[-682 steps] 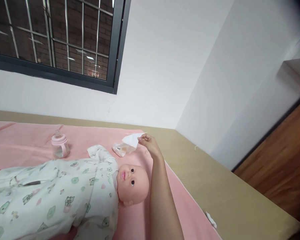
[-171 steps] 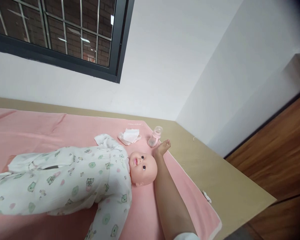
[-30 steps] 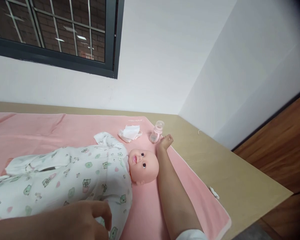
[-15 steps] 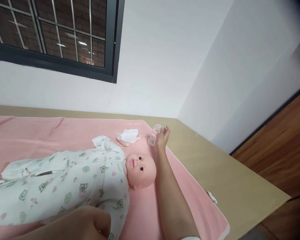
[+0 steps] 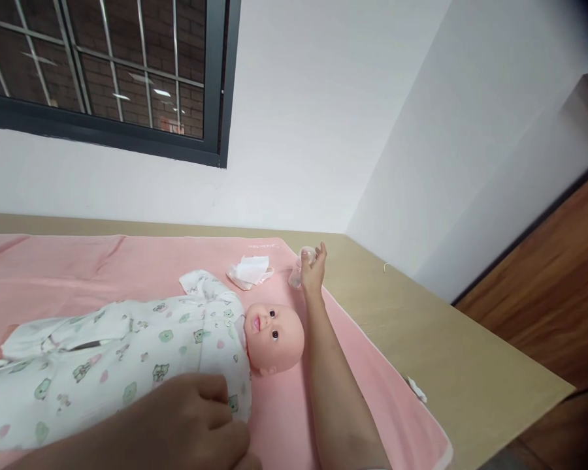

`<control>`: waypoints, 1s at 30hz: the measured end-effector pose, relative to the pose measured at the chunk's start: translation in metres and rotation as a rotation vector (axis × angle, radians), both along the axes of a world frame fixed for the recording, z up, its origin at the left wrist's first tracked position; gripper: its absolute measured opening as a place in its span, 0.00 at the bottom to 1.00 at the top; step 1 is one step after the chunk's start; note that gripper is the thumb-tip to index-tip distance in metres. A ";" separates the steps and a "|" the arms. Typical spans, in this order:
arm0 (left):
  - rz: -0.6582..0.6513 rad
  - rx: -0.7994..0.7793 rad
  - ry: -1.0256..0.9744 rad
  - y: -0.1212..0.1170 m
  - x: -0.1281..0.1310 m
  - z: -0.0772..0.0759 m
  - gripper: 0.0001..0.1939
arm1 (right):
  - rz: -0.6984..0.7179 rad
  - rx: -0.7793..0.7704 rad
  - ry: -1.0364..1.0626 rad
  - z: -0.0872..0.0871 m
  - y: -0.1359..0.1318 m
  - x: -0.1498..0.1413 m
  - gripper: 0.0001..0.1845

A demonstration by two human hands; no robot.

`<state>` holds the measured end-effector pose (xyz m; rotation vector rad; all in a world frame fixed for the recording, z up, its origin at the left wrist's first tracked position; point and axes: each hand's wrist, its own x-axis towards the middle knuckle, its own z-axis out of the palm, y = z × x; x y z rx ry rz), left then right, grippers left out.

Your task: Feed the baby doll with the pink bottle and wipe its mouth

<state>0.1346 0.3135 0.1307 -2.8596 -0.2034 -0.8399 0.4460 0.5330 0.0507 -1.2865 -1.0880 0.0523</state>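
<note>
My right hand (image 5: 313,269) reaches past the doll's head and has its thumb and fingers around the upper part of a small clear baby bottle (image 5: 294,277). Some of its fingers stick up behind the cap. The bottle is near the mat's far corner, slightly tilted. A baby doll (image 5: 176,333) in a white sleepsuit with green and pink prints lies on its back, head to the right. In the foreground my left hand (image 5: 203,418) is above the doll's chest, fingers curled in; nothing shows in it, and the fingertips are partly cut off by the frame.
A pink mat (image 5: 142,261) covers much of the tan tabletop (image 5: 421,333). A pack of white wipes (image 5: 249,271) lies beyond the doll's head. A crumpled white scrap (image 5: 416,390) is by the mat's right edge. Walls and a barred window (image 5: 127,72) stand behind.
My right hand has closed further around the bottle, its thumb now across the upper part. My left hand has shifted up and to the right over the doll.
</note>
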 end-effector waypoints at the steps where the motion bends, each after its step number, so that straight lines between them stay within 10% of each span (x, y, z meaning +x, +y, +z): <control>1: 0.005 0.033 -0.001 0.000 0.002 0.003 0.14 | -0.001 0.000 -0.010 0.000 0.000 0.000 0.41; 30: -0.028 -0.007 0.188 0.001 0.016 0.011 0.14 | 0.047 -0.140 -0.086 0.003 0.000 0.002 0.40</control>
